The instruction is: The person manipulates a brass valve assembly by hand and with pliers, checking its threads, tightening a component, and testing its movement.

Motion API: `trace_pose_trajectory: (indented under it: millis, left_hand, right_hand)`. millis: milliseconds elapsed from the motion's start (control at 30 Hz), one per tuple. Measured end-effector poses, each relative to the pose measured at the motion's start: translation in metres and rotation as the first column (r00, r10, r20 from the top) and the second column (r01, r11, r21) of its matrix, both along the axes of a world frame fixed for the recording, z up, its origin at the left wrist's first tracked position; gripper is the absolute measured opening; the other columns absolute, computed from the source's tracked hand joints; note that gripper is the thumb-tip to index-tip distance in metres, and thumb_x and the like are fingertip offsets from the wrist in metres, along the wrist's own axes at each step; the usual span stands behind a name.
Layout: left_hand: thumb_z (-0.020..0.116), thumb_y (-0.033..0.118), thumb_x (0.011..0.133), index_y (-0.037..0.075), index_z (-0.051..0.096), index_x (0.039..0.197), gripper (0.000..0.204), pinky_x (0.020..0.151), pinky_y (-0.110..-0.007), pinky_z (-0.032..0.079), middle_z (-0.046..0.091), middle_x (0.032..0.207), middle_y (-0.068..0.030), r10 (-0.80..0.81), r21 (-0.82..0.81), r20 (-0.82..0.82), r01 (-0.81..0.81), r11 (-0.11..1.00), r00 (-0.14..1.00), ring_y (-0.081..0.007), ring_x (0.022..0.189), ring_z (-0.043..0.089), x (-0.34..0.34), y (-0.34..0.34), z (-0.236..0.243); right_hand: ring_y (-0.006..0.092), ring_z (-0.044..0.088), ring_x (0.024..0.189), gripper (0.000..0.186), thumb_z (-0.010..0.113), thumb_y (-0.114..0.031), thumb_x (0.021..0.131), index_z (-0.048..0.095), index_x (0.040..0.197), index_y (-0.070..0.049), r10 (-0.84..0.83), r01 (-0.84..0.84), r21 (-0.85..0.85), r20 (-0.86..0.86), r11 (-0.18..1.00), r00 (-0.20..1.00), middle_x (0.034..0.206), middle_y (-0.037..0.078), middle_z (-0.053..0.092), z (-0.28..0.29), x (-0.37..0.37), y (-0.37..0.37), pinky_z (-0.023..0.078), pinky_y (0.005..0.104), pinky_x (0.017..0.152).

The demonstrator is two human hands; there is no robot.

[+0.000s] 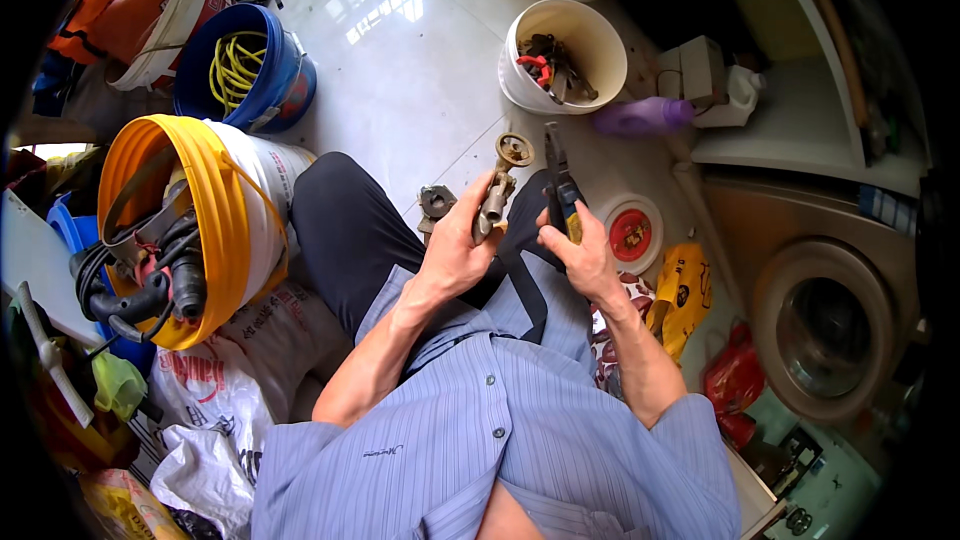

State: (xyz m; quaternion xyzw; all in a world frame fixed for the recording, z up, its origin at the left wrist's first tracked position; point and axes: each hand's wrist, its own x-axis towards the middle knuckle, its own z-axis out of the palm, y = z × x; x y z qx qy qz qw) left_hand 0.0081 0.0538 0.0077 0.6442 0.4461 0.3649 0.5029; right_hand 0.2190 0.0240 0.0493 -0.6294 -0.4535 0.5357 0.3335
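My left hand (462, 245) is closed round the body of a worn brass valve (497, 190), whose round handwheel points up and away from me. My right hand (585, 255) grips a pair of pliers (560, 180) with dark jaws and yellow-and-black handles. The pliers stand upright, their jaws pointing away from me, a short gap to the right of the valve. Just left of my left hand is a grey metal fitting (437, 202) with a round hole, partly hidden by the hand and knee.
A white bucket (515, 90) of tools stands ahead, beside a purple bottle (645, 116). At left are a yellow-rimmed bucket (215, 230) with a corded power tool and a blue bucket (300, 80) with yellow hose. A washing machine (745, 210) stands at right, near a round white lid (652, 215).
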Motion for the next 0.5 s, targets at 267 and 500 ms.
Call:
trace_pose_trajectory:
  millis: [267, 500]
  left_hand:
    - [0.058, -0.014, 0.080, 0.001, 0.039, 0.153, 0.077, 0.087, -0.044, 0.054, 0.062, 0.119, -0.0230, 0.048, 0.174, -0.217, -0.010, 0.985, 0.975, -0.0410, 0.103, 0.065, 0.002, -0.002, 0.016]
    - [0.058, -0.015, 0.076, -0.001, 0.042, 0.148, 0.075, 0.085, -0.045, 0.054, 0.058, 0.122, -0.0234, 0.119, 0.239, -0.240, -0.060, 0.969, 0.963, -0.0419, 0.104, 0.063, 0.002, -0.001, 0.016]
  right_hand:
    - [0.0129, 0.061, 0.081, 0.025, 0.069, -0.019, 0.094, 0.064, 0.108, 0.000, 0.015, -0.021, -0.058, -0.096, 0.998, 0.995, 0.091, 0.004, 0.066, -0.009, -0.003, -0.010, 0.051, 0.0299, 0.078]
    - [0.0168, 0.063, 0.083, 0.027, 0.070, -0.016, 0.091, 0.063, 0.110, 0.001, 0.093, -0.092, -0.043, 0.024, 0.995, 0.995, 0.090, 0.008, 0.066, 0.001, 0.000, -0.010, 0.051, 0.0317, 0.077]
